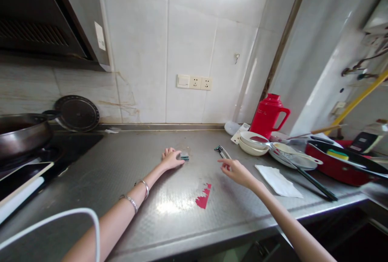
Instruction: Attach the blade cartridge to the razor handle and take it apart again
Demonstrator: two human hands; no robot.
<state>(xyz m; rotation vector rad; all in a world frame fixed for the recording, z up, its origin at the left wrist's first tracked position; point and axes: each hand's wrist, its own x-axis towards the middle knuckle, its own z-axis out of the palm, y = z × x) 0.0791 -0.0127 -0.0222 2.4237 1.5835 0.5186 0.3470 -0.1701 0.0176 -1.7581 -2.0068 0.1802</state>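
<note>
My left hand (171,158) rests on the metal counter, thumb and fingers closed at the near end of a small flat grey-and-green piece (184,156). Its exact kind is too small to make out. Over on the right, my right hand (233,170) hovers with the index finger stretched out and the other fingers loosely bent; nothing shows in it. Just beyond those fingers lies a slim tool with a dark head and a pale metal handle, like a peeler (223,152). Between my forearms, a torn red paper piece (204,197) lies flat on the counter.
Stacked bowls (254,145), a red thermos (268,115), a white napkin (279,180) and a red pan (325,164) with a sponge stand on the right. A pot (26,134) sits on the stove at left. A white cable (75,211) loops across the lower left.
</note>
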